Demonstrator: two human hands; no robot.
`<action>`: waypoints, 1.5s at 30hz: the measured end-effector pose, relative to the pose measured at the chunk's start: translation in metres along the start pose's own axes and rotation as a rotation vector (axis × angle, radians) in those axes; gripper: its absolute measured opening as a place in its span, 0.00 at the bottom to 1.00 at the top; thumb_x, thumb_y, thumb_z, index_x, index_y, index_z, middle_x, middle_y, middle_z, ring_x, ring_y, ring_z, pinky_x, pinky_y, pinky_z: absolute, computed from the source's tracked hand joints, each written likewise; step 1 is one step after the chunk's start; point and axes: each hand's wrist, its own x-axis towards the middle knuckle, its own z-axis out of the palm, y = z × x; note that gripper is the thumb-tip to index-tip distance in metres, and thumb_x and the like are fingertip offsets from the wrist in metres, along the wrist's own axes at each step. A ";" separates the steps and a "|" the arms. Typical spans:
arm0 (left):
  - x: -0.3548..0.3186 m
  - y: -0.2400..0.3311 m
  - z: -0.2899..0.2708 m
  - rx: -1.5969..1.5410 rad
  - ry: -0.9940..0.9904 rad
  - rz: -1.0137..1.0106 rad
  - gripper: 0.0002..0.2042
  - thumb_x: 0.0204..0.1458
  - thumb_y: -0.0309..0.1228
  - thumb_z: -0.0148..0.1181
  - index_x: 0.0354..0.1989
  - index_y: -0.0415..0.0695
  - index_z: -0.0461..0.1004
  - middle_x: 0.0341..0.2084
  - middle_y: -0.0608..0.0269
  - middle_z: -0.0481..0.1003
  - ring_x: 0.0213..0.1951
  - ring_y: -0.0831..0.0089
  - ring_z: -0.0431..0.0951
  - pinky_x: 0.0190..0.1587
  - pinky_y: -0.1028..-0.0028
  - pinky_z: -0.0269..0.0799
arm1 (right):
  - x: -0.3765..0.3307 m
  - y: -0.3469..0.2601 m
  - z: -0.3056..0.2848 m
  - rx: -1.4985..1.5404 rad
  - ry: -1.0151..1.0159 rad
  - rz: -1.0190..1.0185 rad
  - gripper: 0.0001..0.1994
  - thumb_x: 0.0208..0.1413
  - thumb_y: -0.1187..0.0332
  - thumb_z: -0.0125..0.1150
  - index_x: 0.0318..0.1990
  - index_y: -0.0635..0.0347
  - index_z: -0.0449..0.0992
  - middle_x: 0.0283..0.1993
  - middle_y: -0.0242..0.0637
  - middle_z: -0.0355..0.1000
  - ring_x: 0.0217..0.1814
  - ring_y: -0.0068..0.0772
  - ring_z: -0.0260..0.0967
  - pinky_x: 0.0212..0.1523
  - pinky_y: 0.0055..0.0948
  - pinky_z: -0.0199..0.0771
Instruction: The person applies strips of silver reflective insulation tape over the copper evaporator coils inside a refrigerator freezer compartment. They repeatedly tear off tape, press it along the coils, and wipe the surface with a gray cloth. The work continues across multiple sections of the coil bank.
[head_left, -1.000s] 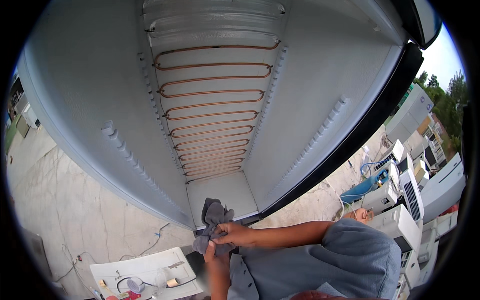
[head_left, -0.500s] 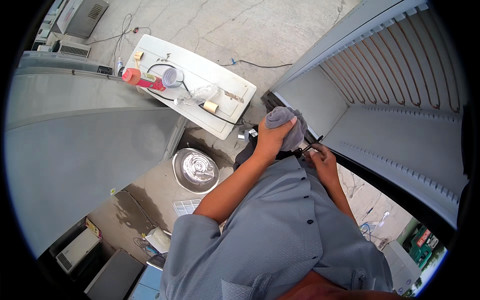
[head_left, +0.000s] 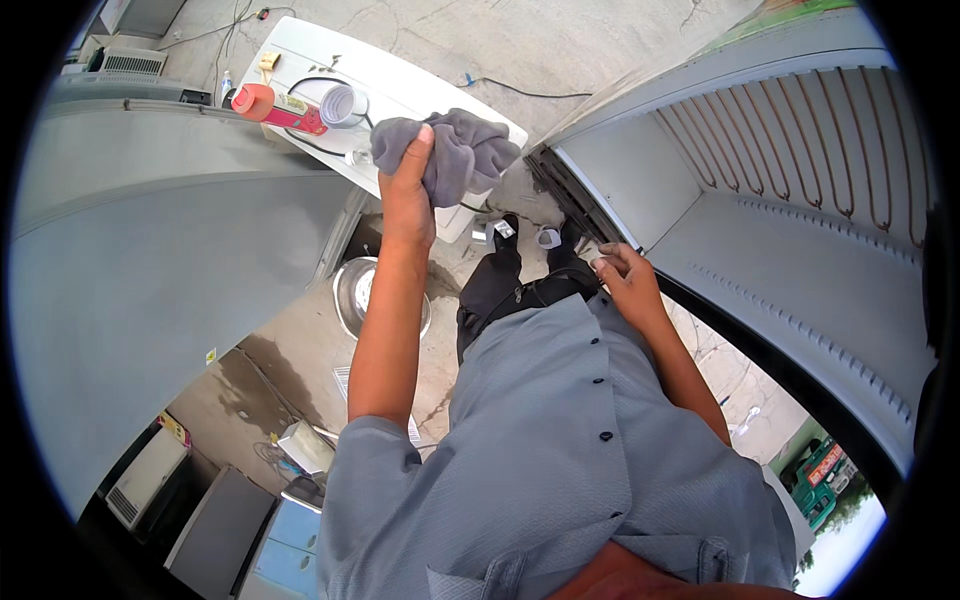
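Observation:
My left hand (head_left: 405, 195) is raised in front of me and grips a crumpled grey cloth (head_left: 465, 150), which bunches to the right above my thumb. My right hand (head_left: 625, 280) hangs lower, fingers loosely bent and holding nothing, right beside the black front edge of a big white refrigerator cabinet (head_left: 800, 230). Copper tubes run across the cabinet's back wall. My grey shirt and dark trousers fill the lower middle.
A white slab (head_left: 400, 75) on the concrete floor carries a red bottle (head_left: 285, 108), a whitish roll (head_left: 343, 103) and cables. A metal bowl (head_left: 352, 290) sits by my feet. A large grey panel (head_left: 150, 270) stands at left. Small appliances (head_left: 220, 520) lie lower left.
My left hand has lifted the cloth up and away from my right hand, which has dropped toward the cabinet edge. My head has kept turning down from the cabinet interior.

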 end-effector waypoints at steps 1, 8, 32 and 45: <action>0.021 0.001 -0.019 0.023 0.015 -0.005 0.21 0.60 0.42 0.67 0.55 0.42 0.74 0.48 0.62 0.78 0.51 0.72 0.78 0.57 0.71 0.72 | -0.001 0.004 0.001 -0.007 -0.001 0.016 0.18 0.65 0.67 0.63 0.55 0.72 0.74 0.46 0.49 0.81 0.53 0.34 0.79 0.54 0.32 0.76; 0.002 -0.081 -0.111 0.638 0.709 0.221 0.28 0.63 0.39 0.62 0.65 0.35 0.64 0.51 0.51 0.75 0.49 0.67 0.77 0.53 0.70 0.73 | 0.002 0.075 -0.005 -0.078 -0.025 0.190 0.16 0.65 0.68 0.61 0.54 0.71 0.75 0.43 0.48 0.82 0.45 0.31 0.80 0.48 0.30 0.77; 0.104 -0.776 -0.429 1.066 0.206 -0.562 0.33 0.47 0.34 0.69 0.60 0.27 0.68 0.50 0.36 0.78 0.55 0.46 0.78 0.60 0.61 0.72 | 0.031 0.460 0.039 0.219 0.330 0.895 0.13 0.67 0.62 0.60 0.47 0.63 0.78 0.25 0.36 0.78 0.14 0.19 0.61 0.15 0.19 0.56; -0.028 -0.461 -0.112 0.583 -0.362 -0.207 0.09 0.59 0.22 0.54 0.47 0.37 0.75 0.30 0.72 0.70 0.34 0.82 0.67 0.38 0.77 0.64 | 0.032 0.314 0.031 0.338 0.129 0.436 0.18 0.66 0.58 0.63 0.53 0.65 0.78 0.42 0.38 0.81 0.39 0.23 0.76 0.35 0.21 0.74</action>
